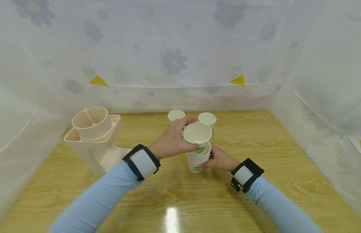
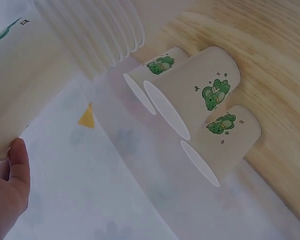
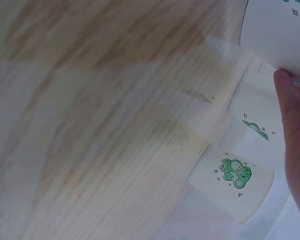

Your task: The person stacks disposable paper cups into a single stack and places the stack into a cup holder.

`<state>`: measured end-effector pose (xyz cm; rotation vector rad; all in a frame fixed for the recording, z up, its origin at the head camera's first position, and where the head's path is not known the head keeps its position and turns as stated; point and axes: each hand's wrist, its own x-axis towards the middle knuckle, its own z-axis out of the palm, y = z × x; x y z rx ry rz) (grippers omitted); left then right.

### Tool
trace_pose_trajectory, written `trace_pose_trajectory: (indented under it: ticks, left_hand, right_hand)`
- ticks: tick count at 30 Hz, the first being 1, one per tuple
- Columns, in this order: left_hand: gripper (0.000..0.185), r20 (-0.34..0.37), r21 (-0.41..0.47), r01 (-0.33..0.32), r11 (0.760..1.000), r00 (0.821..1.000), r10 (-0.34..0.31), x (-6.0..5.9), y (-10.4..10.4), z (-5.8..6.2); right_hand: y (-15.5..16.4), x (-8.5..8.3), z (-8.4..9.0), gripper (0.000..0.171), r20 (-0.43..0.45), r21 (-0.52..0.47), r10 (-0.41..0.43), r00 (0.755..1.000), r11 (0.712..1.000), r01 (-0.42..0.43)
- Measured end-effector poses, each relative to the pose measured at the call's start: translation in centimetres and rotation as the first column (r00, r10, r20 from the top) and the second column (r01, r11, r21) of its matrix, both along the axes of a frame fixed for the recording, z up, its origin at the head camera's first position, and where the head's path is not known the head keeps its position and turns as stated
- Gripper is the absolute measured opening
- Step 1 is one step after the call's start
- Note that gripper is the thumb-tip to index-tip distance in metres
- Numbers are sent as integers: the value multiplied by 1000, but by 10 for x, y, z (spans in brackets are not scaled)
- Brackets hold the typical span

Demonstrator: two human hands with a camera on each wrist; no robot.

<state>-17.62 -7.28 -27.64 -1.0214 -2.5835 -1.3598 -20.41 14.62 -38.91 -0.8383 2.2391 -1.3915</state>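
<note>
My left hand (image 1: 172, 139) grips a white paper cup (image 1: 197, 133) with a green print, its thumb and fingers around the side. The held cup is just above a stack of nested paper cups (image 1: 195, 160) and overlaps the stack's top. The right hand (image 1: 222, 160) holds that stack from the right side. In the left wrist view the stack's several rims (image 2: 100, 35) lie close to the held cup (image 2: 30, 95). Three separate cups (image 2: 202, 95) stand upright beyond the hands; in the head view the left hand and its cup partly hide them.
On the left of the wooden table (image 1: 157, 197) stands a cream-coloured plastic holder (image 1: 93, 155) with a round, open container (image 1: 91, 124) on top. A pale flowered sheet (image 1: 174, 45) encloses the table's back and sides, with yellow triangles (image 1: 238, 80) on it.
</note>
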Motion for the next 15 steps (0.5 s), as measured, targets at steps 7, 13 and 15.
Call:
trace_pose_trajectory:
  ticks: [7, 13, 15]
  left_hand:
    - [66, -29, -54, 12, 998, 999, -14, -1, 0, 0]
    - [66, -15, -94, 19, 995, 1000, -21, -2, -1, 2]
    - [66, 8, -94, 34, 995, 999, -33, -3, -1, 3]
  right_hand:
    - [0, 0, 1, 65, -1, 12, -6, 1000, 1000, 6]
    - [1, -1, 1, 65, -6, 22, -12, 1000, 1000, 12]
    - [1, 0, 2, 65, -3, 22, -13, 1000, 1000, 13]
